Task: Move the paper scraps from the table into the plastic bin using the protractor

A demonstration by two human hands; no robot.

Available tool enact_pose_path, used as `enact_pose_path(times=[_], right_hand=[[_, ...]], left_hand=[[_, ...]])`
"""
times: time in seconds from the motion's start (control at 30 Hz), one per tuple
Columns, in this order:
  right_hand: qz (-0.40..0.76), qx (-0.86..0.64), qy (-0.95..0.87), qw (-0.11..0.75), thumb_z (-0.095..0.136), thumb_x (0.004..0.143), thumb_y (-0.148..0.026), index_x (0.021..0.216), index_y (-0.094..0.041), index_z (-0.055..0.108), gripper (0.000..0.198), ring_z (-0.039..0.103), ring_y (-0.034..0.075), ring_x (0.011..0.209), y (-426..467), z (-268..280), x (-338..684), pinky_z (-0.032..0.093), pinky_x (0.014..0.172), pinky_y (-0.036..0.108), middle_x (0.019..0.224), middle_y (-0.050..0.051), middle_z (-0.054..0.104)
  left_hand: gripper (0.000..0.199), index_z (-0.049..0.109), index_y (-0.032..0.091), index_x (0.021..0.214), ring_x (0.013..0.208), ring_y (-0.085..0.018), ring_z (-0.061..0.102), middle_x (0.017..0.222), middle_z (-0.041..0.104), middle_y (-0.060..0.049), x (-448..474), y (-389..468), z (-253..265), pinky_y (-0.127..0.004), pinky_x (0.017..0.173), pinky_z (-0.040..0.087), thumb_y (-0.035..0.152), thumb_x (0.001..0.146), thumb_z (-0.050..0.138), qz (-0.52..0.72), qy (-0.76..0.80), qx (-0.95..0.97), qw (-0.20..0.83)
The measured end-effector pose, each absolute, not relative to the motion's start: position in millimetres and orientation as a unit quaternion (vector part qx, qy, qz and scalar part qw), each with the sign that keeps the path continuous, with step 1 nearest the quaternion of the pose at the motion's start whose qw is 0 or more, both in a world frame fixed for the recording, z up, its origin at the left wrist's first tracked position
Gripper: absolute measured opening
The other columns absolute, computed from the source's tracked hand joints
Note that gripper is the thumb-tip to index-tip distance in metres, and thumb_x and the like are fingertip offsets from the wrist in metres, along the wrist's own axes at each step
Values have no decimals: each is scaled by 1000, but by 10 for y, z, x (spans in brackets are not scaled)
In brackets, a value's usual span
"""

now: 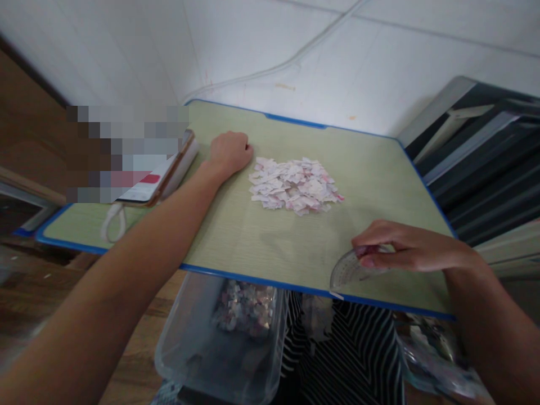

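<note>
My left hand (230, 152) rests on the green table in a closed fist, with nothing showing in it. Just right of it lies a heap of torn white and pinkish paper scraps (295, 184). Near the table's front edge, my right hand (405, 247) pinches a clear plastic protractor (343, 271) between thumb and fingers. The protractor's curved edge faces left, and its far part is hidden by the hand. A small white scrap (336, 295) is at the table's edge by the protractor.
A phone (145, 188) with a white cable (113, 222) leans at the left of the blue-edged table (261, 247). Below the front edge, a clear plastic bin (177, 343) contains many scraps. Dark flat panels (493, 152) lean at right; a white wall stands behind.
</note>
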State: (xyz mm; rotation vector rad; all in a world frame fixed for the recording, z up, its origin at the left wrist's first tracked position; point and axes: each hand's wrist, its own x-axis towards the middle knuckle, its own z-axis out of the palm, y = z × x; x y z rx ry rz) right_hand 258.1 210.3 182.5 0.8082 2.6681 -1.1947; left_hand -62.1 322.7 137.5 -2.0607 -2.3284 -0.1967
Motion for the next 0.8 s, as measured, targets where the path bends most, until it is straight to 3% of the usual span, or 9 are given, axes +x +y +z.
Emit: enact_pose_path(times=[0.23, 0.47, 0.8], right_hand=[[-464, 247, 845, 97, 52, 96, -55, 65, -18, 53, 48, 50, 11, 57, 2108, 1850, 2584, 36, 54, 24, 57, -1, 50], [-390, 382, 837, -30, 54, 93, -53, 60, -19, 51, 47, 41, 9, 49, 2219, 1761, 2652, 30, 47, 23, 52, -4, 42], [-417, 457, 784, -56, 64, 81, -54, 52, -20, 49, 47, 44, 9, 42, 2230, 1662, 2526, 30, 43, 22, 46, -3, 45]], left_hand=[[50, 66, 14, 125, 119, -32, 60, 124, 68, -16, -616, 3228, 1374, -41, 97, 46, 32, 93, 32, -53, -745, -664, 22], [49, 67, 13, 122, 116, -32, 61, 120, 69, -17, -618, 3233, 1370, -41, 95, 46, 31, 93, 33, -59, -743, -666, 21], [48, 67, 13, 122, 116, -32, 61, 120, 68, -17, -615, 3240, 1353, -40, 94, 46, 31, 93, 34, -62, -744, -665, 27]])
